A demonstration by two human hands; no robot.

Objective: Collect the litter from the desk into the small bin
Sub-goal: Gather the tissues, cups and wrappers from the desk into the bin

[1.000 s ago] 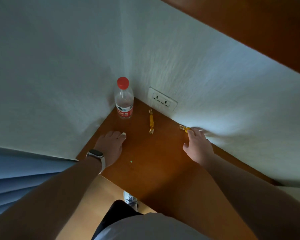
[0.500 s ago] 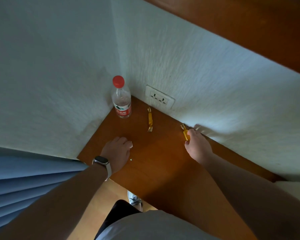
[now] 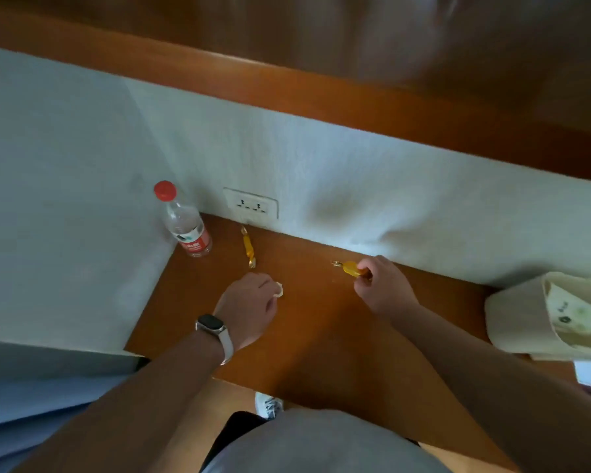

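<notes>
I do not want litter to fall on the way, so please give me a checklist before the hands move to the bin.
1. Right hand pinches the yellow wrapper: ok.
2. Left hand holds the white scrap: ok, though only its edge shows at the fingertips.
3. Small bin near, mouth open: ok, it is to the right of the right hand.
4. Desk free of litter: not ok, a second yellow wrapper lies below the socket.
5. Bottle empty, so litter: cannot tell.
</notes>
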